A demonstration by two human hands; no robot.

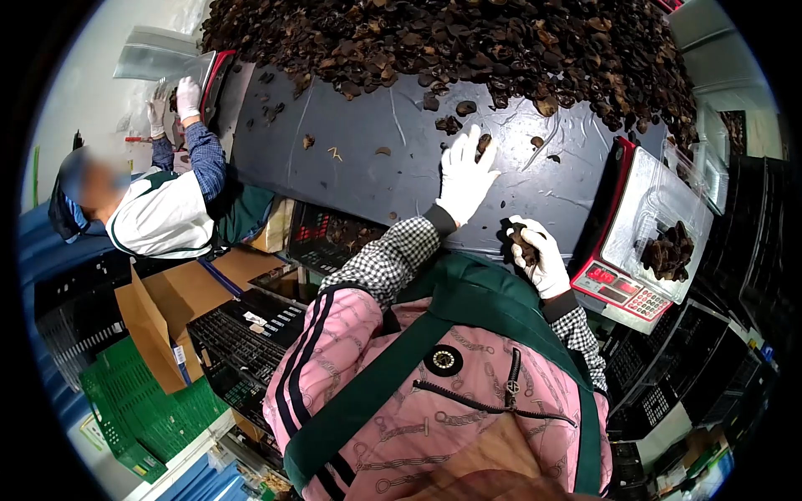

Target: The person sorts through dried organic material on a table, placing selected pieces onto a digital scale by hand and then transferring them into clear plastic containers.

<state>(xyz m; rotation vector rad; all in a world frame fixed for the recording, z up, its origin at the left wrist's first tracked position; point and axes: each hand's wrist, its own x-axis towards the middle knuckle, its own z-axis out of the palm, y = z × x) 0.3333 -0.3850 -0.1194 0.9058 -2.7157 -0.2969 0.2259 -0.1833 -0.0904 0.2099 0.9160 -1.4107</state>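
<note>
My left hand (465, 179), in a white glove, reaches over the grey tabletop (334, 179) with its fingers stretched out. A curled dark-brown dried piece (483, 148), looking like dried mushroom, shows between its fingertips; whether they grip it I cannot tell. Closer to my body, my gloved right hand (543, 260) is closed around several dark dried pieces (524, 248). Beyond both hands spreads a large heap of the same dried pieces (434, 42). On the right, a red-framed digital scale (622, 288) bears a clear plastic tray (662, 204) with a dark clump (668, 253) in it.
At the left, a co-worker (167, 213) in white gloves handles something near another scale (219, 79). Black crates (242, 346), an open cardboard box (150, 334) and a green crate (142, 401) stand at lower left. More black crates (668, 367) fill the right side.
</note>
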